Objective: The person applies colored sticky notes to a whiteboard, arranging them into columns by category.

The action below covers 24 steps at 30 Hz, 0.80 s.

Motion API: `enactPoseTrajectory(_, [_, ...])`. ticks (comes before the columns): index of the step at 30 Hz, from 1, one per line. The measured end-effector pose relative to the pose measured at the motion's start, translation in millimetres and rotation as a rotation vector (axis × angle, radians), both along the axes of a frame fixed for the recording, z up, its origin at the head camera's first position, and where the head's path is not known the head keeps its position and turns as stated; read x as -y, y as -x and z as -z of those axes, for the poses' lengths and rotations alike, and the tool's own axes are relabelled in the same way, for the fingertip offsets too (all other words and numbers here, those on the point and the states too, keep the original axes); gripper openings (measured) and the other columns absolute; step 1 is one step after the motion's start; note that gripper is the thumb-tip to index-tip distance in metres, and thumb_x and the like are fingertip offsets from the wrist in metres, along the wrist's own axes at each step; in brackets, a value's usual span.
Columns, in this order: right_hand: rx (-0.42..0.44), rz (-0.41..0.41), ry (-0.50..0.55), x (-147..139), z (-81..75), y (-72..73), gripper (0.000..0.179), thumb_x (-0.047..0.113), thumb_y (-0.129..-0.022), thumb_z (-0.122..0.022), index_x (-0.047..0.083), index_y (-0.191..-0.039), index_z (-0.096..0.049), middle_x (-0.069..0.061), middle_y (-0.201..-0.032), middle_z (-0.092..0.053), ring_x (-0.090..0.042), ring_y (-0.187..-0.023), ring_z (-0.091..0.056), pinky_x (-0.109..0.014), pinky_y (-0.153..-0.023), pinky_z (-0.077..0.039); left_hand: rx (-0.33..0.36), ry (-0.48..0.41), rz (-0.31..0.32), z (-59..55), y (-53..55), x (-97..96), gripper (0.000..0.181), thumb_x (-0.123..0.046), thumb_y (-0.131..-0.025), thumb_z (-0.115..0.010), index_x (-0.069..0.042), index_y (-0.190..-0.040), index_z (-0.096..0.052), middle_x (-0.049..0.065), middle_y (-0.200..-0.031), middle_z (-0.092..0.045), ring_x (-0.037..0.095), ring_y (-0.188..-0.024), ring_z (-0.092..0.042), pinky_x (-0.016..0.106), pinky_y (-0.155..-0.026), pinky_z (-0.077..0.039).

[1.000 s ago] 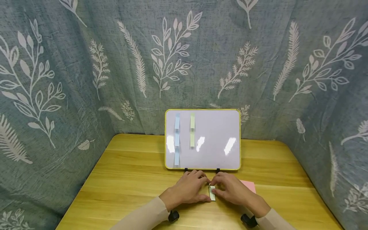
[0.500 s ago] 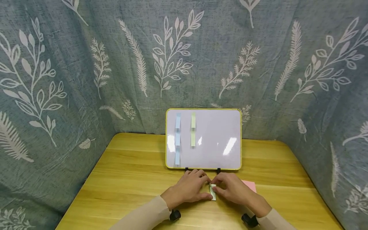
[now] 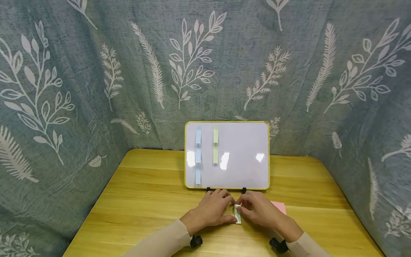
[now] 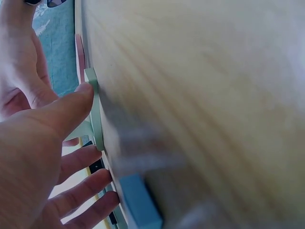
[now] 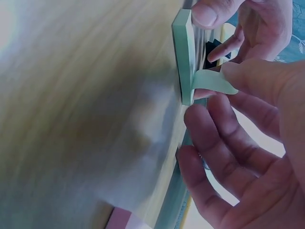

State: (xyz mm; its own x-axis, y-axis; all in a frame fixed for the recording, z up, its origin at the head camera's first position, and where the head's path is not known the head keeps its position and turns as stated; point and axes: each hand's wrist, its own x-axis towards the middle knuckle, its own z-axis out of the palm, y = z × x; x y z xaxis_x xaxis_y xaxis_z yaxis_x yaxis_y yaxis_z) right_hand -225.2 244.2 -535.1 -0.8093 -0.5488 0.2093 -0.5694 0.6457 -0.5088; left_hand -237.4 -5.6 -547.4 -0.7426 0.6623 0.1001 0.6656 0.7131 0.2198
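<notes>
Wooden table, one: bears all the loose stock listed below.
Blue sticky notes, three: in a column at the left of the whiteboard.
Left hand, yours: thumb and fingers set well apart, spanning a narrow pad lengthwise; thumb pressing its near end, fingertips at its far end.
Blue sticky-note pad, one: on the table near your left fingertips, seen from the left wrist.
Pale green sticky notes, two: one above the other, right of the blue column.
Whiteboard, one: yellow rim, upright on black feet, behind your hands.
Green sticky-note pad, one: on the table between your hands, in front of the whiteboard.
Top sheet, pale green: curled up from the pad's far end, joined to it there.
Right hand, yours: narrow grip, thumb and index finger pinching that sheet's raised end; other fingers bent, holding nothing.
Pink sticky-note pad, one: on the table, partly behind your right hand.
</notes>
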Motion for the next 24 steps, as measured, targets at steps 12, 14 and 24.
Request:
enactPoseTrajectory(12, [0.157,-0.002,0.076,-1.3,-4.4,0.0,0.011,0.018,-0.109,-0.085,0.012,-0.119,-0.085,0.004,-0.100,-0.088,-0.002,-0.087,-0.080,-0.023,-0.078,-0.065,0.015,-0.009,-0.002,-3.0,-2.6,1.4,0.060,-0.072,-0.101,-0.082,-0.033,-0.146,-0.077,-0.009,-0.147,-0.070,0.016,-0.134,-0.067,0.043,-0.106,-0.057])
enactPoseTrajectory(14, [0.157,0.005,0.081,-1.4,-5.7,0.0,0.011,0.018,-0.109,-0.085,0.012,-0.118,-0.085,0.005,-0.100,-0.088,-0.001,-0.088,-0.080,-0.023,-0.078,-0.066,0.011,-0.007,-0.002,-2.4,-1.8,1.0,0.060,-0.072,-0.101,-0.082,-0.032,-0.145,-0.077,-0.009,-0.147,-0.070,0.016,-0.135,-0.067,0.043,-0.106,-0.057])
enactPoseTrajectory(24, [0.177,0.009,0.117,0.3,-8.8,-3.0,0.008,0.015,-0.108,-0.085,0.012,-0.115,-0.087,0.004,-0.102,-0.088,-0.013,-0.089,-0.083,-0.022,-0.079,-0.066,0.019,-0.002,-0.015,1.8,-1.5,-0.3,0.058,-0.072,-0.101,-0.082,-0.033,-0.143,-0.077,-0.009,-0.148,-0.070,0.016,-0.136,-0.067,0.042,-0.104,-0.056])
